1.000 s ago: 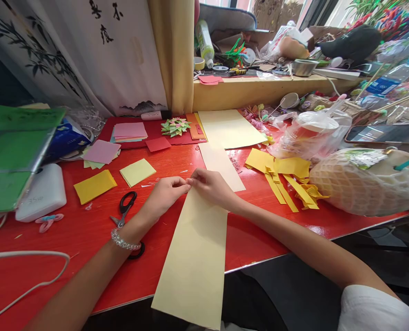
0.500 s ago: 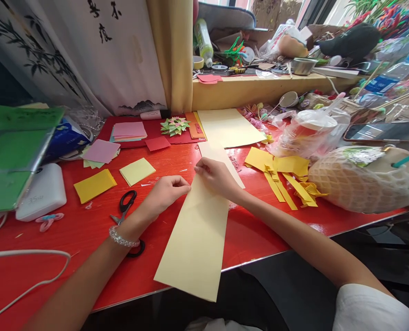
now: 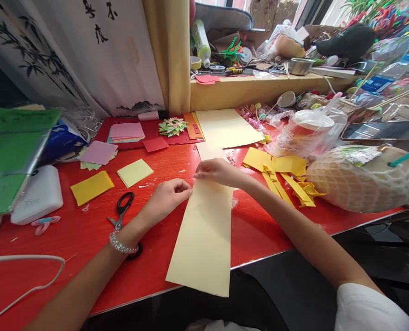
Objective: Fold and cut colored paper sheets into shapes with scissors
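A long pale yellow sheet of paper (image 3: 204,239) hangs over the table's front edge at its near end. My right hand (image 3: 220,172) is closed on its far end, fingers bent over the top edge. At the sheet's upper left edge, my left hand (image 3: 171,195) has thumb and forefinger pinched together on the paper. Scissors (image 3: 120,212) lie beside my left forearm, which partly covers them. Beyond my right hand another pale strip (image 3: 209,151) lies on the table, partly hidden by the hand.
The red table (image 3: 97,248) holds a yellow paper stack (image 3: 92,187), a pale yellow stack (image 3: 135,173) and a folded paper star (image 3: 173,127). Yellow paper scraps (image 3: 276,168) lie to the right, by a netted fruit with a straw (image 3: 356,181). A white cable (image 3: 35,258) crosses the left side.
The sheet's near end has swung to the right, so it lies straighter. My right hand has flattened a little over the far end; my left stays at the edge.
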{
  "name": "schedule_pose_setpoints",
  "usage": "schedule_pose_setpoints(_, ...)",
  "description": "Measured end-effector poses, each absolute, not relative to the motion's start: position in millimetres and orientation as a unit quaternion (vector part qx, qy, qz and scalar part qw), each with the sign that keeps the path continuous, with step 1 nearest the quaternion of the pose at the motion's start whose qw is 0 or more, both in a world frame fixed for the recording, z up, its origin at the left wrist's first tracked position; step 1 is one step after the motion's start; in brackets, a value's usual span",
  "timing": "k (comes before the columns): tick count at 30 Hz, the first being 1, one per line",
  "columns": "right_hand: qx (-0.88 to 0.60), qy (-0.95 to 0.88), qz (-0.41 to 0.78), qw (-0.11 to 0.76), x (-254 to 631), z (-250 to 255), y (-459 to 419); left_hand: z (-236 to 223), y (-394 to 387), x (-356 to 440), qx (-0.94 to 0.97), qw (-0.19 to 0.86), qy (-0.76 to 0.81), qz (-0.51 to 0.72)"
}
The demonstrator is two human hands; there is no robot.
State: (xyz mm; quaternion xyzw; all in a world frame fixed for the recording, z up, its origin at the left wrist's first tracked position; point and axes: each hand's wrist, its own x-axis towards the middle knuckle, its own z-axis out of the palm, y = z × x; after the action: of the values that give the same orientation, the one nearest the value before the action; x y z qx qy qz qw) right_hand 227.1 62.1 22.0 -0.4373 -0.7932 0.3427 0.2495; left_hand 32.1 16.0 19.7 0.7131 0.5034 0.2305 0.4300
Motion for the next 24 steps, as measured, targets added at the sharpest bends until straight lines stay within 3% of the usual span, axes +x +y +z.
schedule_pose_setpoints(24, -0.538, -0.718, 0.231, 0.378, 262.0, 28.4, 86.5, 36.1, 15.6, 23.3, 0.74, 0.412, 0.5, 0.18)
